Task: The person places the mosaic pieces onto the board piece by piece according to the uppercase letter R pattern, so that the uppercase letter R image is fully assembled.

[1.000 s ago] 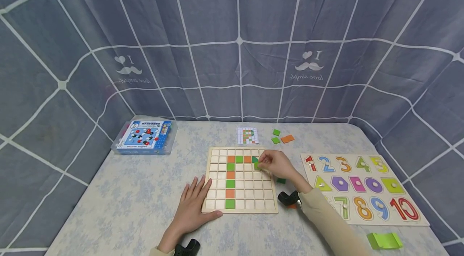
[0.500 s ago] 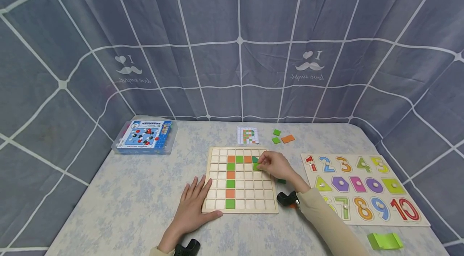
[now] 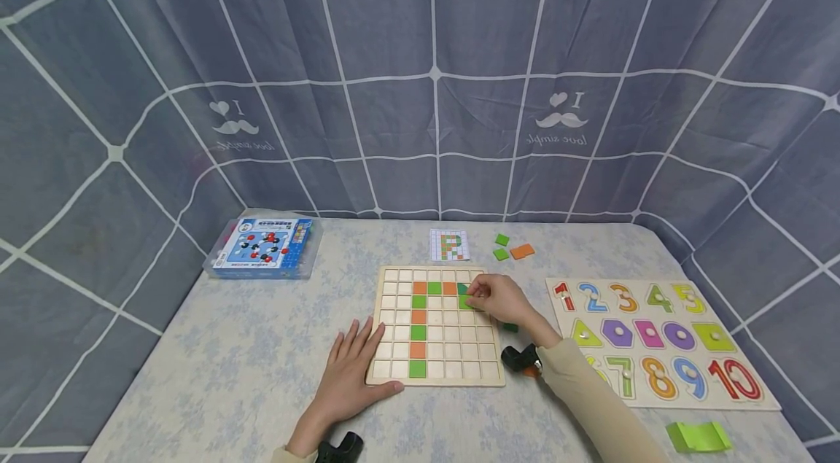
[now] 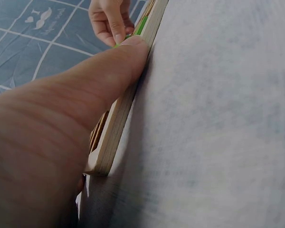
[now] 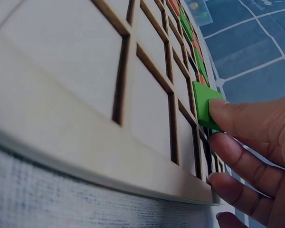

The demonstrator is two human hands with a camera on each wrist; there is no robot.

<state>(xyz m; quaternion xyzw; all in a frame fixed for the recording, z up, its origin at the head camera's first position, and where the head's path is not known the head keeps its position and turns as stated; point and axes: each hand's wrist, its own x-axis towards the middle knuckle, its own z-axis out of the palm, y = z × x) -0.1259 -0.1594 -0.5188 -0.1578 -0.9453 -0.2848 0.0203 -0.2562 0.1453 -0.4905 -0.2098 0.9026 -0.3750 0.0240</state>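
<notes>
A wooden grid board (image 3: pixel 459 381) lies on the table, with green and orange square tiles in a column and along one upper row. My right hand (image 3: pixel 502 300) is over the board's upper right, pinching a green square tile (image 5: pixel 205 105) between thumb and fingers. In the right wrist view that tile stands tilted above its cell. Just behind it sits a dark green piece (image 3: pixel 462 289), partly covered by the fingers. My left hand (image 3: pixel 351 379) lies with fingers spread at the board's lower left, its thumb (image 4: pixel 128 52) resting along the front edge.
Behind the board is a pattern card (image 3: pixel 449 245); loose green tiles (image 3: pixel 502 254) and orange tiles (image 3: pixel 522 251) lie right of it. A number puzzle board (image 3: pixel 659 343) is at right, near a lime green holder (image 3: pixel 698 437). A plastic box (image 3: pixel 262 248) stands back left.
The green tile in my right hand has shifted very slightly down over its cell. My left hand keeps its place on the board.
</notes>
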